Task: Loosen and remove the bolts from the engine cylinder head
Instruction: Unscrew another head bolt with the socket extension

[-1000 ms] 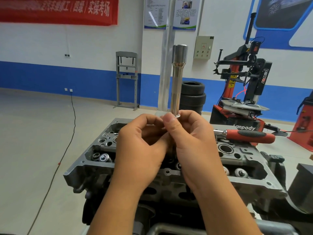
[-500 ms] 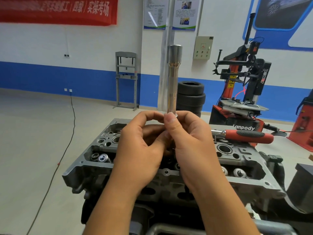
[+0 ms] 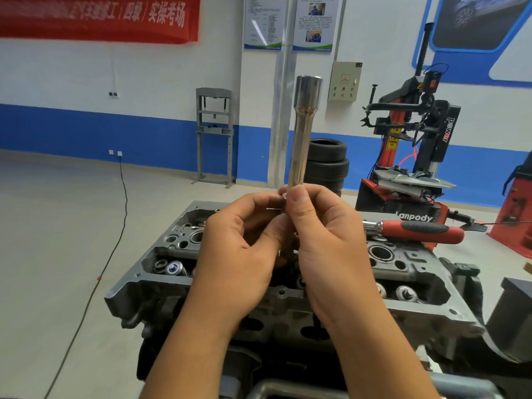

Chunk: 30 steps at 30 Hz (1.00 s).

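A long chrome socket (image 3: 302,131) stands upright above the grey cylinder head (image 3: 414,286), wide end up. My right hand (image 3: 331,249) pinches its lower end, thumb in front. My left hand (image 3: 244,249) curls in from the left, and its fingertips pinch a small silver flange at the socket's bottom edge. Below that, a dark bolt shank (image 3: 288,251) shows between my palms; its lower end is hidden. A red-handled ratchet (image 3: 417,230) lies on the far right side of the head.
Valve springs (image 3: 172,267) sit in the head's open wells on both sides. Behind stand stacked tyres (image 3: 328,162), a red tyre changer (image 3: 414,156) and a grey press frame (image 3: 214,133). A black cable (image 3: 115,243) runs across the floor on the left.
The socket's top leaned slightly left, then came back. Both hands keep their hold in nearly the same place.
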Tool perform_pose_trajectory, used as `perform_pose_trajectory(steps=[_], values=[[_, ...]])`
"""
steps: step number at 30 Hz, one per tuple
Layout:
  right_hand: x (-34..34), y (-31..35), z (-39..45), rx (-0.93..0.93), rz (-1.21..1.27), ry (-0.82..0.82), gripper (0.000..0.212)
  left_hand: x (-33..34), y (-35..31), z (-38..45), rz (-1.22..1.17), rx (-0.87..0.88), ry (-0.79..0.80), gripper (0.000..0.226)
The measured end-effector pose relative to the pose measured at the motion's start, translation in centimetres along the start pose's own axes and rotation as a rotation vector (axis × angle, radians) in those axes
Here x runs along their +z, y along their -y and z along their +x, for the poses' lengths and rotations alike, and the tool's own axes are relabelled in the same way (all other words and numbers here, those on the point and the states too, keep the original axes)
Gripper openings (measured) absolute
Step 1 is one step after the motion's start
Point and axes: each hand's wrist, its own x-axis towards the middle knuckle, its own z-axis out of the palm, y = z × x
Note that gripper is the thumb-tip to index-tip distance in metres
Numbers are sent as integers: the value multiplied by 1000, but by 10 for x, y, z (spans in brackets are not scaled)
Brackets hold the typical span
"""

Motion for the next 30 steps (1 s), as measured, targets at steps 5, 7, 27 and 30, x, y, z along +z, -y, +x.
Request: perform_pose_trajectory(steps=[5,7,27,30], values=[[0,0,0,-1,74,-23,26,0,2,-1,74,46,-52,24],[0,-1,0,-6,93,-46,34,1,2,-1,78,64,-66,23],[1,-2,1,-29,127,-23,19,0,4,1,82,55,66,24],[1,-1,1,-23,114,-12,15,3,5,0,123,88,-66,25]])
